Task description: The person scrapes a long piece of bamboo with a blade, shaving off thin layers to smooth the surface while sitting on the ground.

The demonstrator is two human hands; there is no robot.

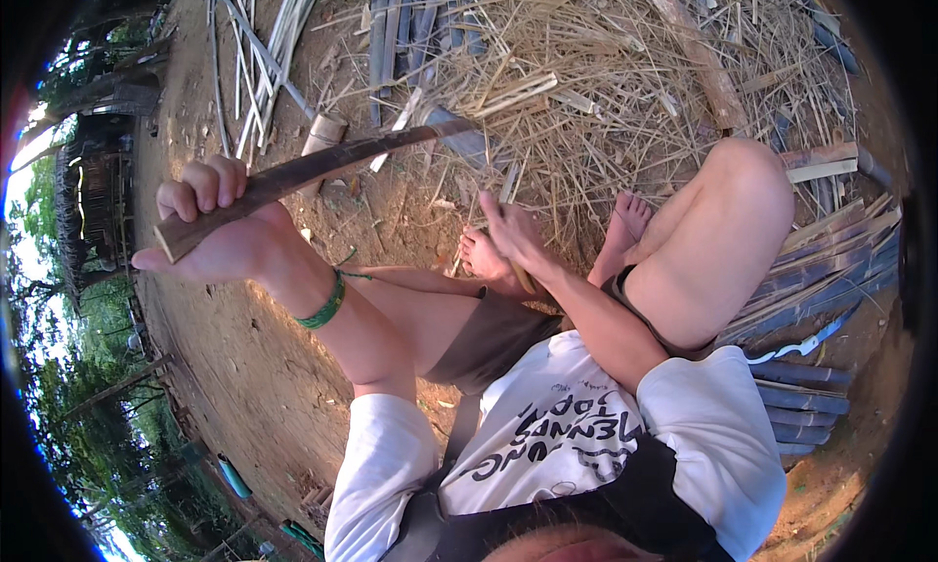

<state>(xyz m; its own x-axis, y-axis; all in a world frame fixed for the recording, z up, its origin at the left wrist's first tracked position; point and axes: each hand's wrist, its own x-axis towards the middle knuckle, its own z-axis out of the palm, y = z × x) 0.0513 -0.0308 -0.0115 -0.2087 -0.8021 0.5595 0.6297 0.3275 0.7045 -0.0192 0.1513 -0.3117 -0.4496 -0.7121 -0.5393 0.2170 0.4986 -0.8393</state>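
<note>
Here's the left hand [227, 237], raised around nine o'clock, palm tipped up, four fingers curled over the near end of a dark slat [337, 159], thumb poking out beyond it. That's a firm grip! The slat runs from the hand up to twelve o'clock, slanting over the ground. The left forearm, green bracelet [322, 308] at the wrist, rises from seven.

The right hand [515, 235] sits just off centre toward one o'clock, low by the left foot [479, 254], seen edge-on; how tightly it's closed, I can't tell. A thin brown piece [525, 277] shows just below it.

Now the clutter: a stump [325, 137] at ten, partly crossed by the slat; pale strips [259, 64] past it, between ten and eleven; dark splits [391, 39] at eleven. A mat of shavings [576, 103] fills one o'clock, a log [699, 59] lying across it. The bent right knee [747, 186] blocks the way at two, with a bamboo pile [821, 269] beyond at three and a blue-and-white object [806, 344] just below that.

Room? Bare dirt [234, 367] opens wide at eight, greenery [73, 386] edging its far side.
</note>
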